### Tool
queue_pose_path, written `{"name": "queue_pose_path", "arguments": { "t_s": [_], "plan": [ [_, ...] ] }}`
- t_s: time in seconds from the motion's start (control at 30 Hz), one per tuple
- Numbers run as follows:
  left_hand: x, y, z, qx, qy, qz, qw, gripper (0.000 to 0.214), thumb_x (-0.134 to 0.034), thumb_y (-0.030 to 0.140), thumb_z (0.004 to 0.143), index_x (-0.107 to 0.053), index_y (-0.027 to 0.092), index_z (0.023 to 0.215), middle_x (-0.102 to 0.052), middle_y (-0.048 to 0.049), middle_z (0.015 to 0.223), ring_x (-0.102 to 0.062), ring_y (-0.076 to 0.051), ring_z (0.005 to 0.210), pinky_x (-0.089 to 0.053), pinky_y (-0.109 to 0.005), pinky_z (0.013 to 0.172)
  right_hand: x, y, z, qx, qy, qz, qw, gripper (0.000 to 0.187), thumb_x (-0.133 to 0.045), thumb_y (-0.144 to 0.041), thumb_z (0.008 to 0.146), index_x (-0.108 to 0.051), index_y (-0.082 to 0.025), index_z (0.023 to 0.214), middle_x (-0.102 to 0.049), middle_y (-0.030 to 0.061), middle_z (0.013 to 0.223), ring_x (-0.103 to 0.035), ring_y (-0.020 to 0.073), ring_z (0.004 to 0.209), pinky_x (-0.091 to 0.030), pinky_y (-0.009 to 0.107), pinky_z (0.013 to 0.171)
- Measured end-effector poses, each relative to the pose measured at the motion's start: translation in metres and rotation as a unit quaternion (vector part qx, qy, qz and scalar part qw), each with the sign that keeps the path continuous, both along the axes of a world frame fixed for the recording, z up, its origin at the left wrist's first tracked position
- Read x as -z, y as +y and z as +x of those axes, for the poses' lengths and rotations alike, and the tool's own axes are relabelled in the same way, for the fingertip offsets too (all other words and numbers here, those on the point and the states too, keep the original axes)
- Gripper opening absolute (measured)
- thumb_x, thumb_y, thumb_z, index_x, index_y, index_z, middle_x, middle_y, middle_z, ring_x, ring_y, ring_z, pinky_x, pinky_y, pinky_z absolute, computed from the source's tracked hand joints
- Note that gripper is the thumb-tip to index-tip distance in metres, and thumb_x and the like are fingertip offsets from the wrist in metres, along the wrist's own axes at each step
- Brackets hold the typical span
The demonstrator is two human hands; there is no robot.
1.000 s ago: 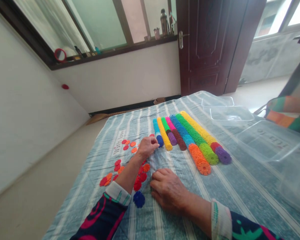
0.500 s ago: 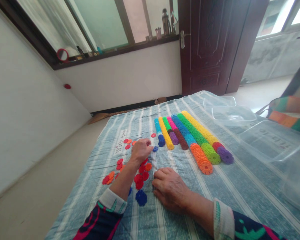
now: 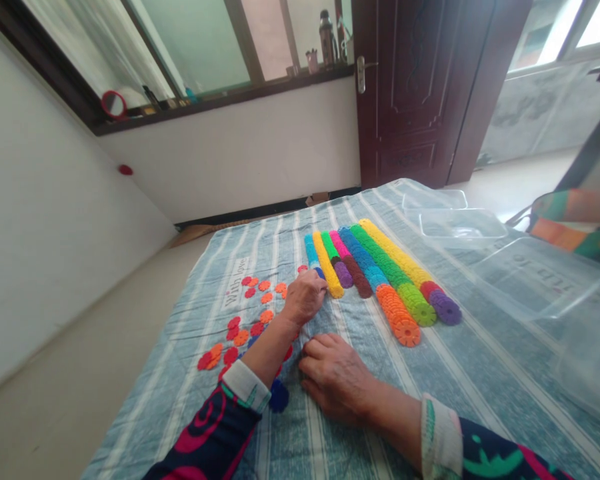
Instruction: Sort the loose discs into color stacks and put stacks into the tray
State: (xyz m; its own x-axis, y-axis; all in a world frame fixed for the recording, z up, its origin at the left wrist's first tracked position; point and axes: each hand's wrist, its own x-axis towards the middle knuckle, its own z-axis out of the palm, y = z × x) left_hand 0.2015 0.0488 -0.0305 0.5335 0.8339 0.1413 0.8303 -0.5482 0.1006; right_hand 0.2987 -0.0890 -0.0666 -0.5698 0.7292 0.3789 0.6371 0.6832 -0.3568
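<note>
Head view: we record the left hand (image 3: 305, 298) at the near end of the stacked disc rows, its fingers (image 3: 316, 283) curled and drawn together just beside the yellow stack (image 3: 326, 265). A blue disc (image 3: 320, 272) lies partly hidden under those fingertips; we cannot tell whether anything is pinched. The right hand (image 3: 335, 380) lies palm down on the striped blue cloth (image 3: 130, 413), its fingers slightly spread and holding nothing we can see, near a dark blue cluster of discs (image 3: 279, 396).

Loose red and orange plastic discs (image 3: 233, 337) are scattered to the left of both hands, some reaching under the left forearm (image 3: 267, 350). Multicoloured rows of stacked discs (image 3: 380, 260) lie side by side on the cloth beyond the hands, each row touching or just beside the next. Clear plastic storage boxes (image 3: 540, 277) stand on the cloth to the right, well apart from the rows. A dark wooden door (image 3: 410, 93) stands beyond the cloth.
</note>
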Motion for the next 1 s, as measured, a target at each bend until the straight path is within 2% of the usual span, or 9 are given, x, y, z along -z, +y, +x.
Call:
{"name": "queue_pose_path", "arguments": {
  "t_s": [0.2, 0.4, 0.53, 0.63, 0.7, 0.87, 1.0],
  "plan": [
    [0.006, 0.003, 0.001, 0.011, -0.047, 0.0, 0.999, 0.022, -0.055, 0.013, 0.086, -0.072, 0.017, 0.075, -0.064, -0.0092, 0.084, -0.057, -0.024, 0.089, -0.047, -0.034, 0.078, 0.002, 0.0, 0.0, -0.001, 0.009, -0.003, 1.0, 0.013, -0.061, -0.03, 0.092, -0.062, -0.019, 0.085, -0.063, 0.0042, 0.092, -0.052, 0.0209, 0.09, -0.038, 0.036, 0.077],
    [0.003, 0.005, -0.013, 0.005, -0.157, -0.032, 0.987, 0.019, -0.053, 0.016, 0.084, -0.064, 0.018, 0.068, -0.061, -0.0027, 0.074, -0.058, -0.018, 0.076, -0.047, -0.03, 0.078, 0.002, 0.0, 0.001, -0.005, 0.012, -0.001, 1.0, 0.013, -0.062, -0.03, 0.092, -0.061, -0.019, 0.084, -0.062, 0.004, 0.092, -0.051, 0.0208, 0.09, -0.038, 0.036, 0.077],
    [-0.005, 0.0, -0.023, -0.016, -0.237, -0.074, 0.968, 0.019, -0.05, 0.027, 0.084, -0.062, 0.018, 0.072, -0.057, 0.0017, 0.066, -0.053, -0.014, 0.062, -0.045, -0.026, 0.062, -0.002, -0.001, 0.002, -0.005, 0.004, -0.006, 1.0, 0.013, -0.062, -0.029, 0.092, -0.061, -0.018, 0.084, -0.063, 0.0038, 0.092, -0.052, 0.0209, 0.09, -0.039, 0.036, 0.079],
    [-0.012, 0.001, -0.031, -0.073, -0.343, -0.146, 0.925, 0.018, -0.057, 0.034, 0.077, -0.062, 0.018, 0.07, -0.054, 0.0042, 0.061, -0.046, -0.011, 0.057, -0.04, -0.024, 0.057, -0.002, -0.001, 0.002, -0.008, 0.003, -0.012, 1.0, 0.013, -0.062, -0.029, 0.091, -0.061, -0.019, 0.084, -0.062, 0.0036, 0.092, -0.053, 0.0209, 0.09, -0.04, 0.036, 0.079],
    [-0.017, 0.006, -0.038, -0.107, -0.387, -0.165, 0.901, 0.019, -0.061, 0.037, 0.072, -0.062, 0.017, 0.069, -0.053, 0.0047, 0.061, -0.044, -0.011, 0.056, -0.038, -0.024, 0.056, 0.0, -0.002, 0.001, -0.008, 0.011, -0.018, 1.0, 0.012, -0.062, -0.028, 0.091, -0.06, -0.019, 0.084, -0.062, 0.0036, 0.093, -0.053, 0.0209, 0.09, -0.04, 0.036, 0.08],
    [-0.032, 0.029, -0.06, -0.15, -0.401, -0.128, 0.894, 0.02, -0.062, 0.036, 0.063, -0.064, 0.017, 0.067, -0.055, 0.0041, 0.06, -0.044, -0.011, 0.057, -0.037, -0.025, 0.057, 0.005, -0.004, -0.002, -0.002, 0.043, -0.03, 0.999, 0.009, -0.06, -0.023, 0.091, -0.059, -0.019, 0.082, -0.061, 0.0034, 0.093, -0.052, 0.0203, 0.091, -0.04, 0.036, 0.081],
    [-0.045, 0.04, -0.071, -0.165, -0.402, -0.104, 0.895, 0.02, -0.061, 0.035, 0.062, -0.065, 0.016, 0.067, -0.057, 0.0036, 0.06, -0.047, -0.011, 0.057, -0.04, -0.025, 0.057, 0.01, -0.005, -0.006, -0.001, 0.071, -0.031, 0.997, 0.009, -0.061, -0.016, 0.087, -0.057, -0.02, 0.079, -0.061, 0.0022, 0.091, -0.053, 0.0196, 0.089, -0.041, 0.035, 0.079]
  ]
}}
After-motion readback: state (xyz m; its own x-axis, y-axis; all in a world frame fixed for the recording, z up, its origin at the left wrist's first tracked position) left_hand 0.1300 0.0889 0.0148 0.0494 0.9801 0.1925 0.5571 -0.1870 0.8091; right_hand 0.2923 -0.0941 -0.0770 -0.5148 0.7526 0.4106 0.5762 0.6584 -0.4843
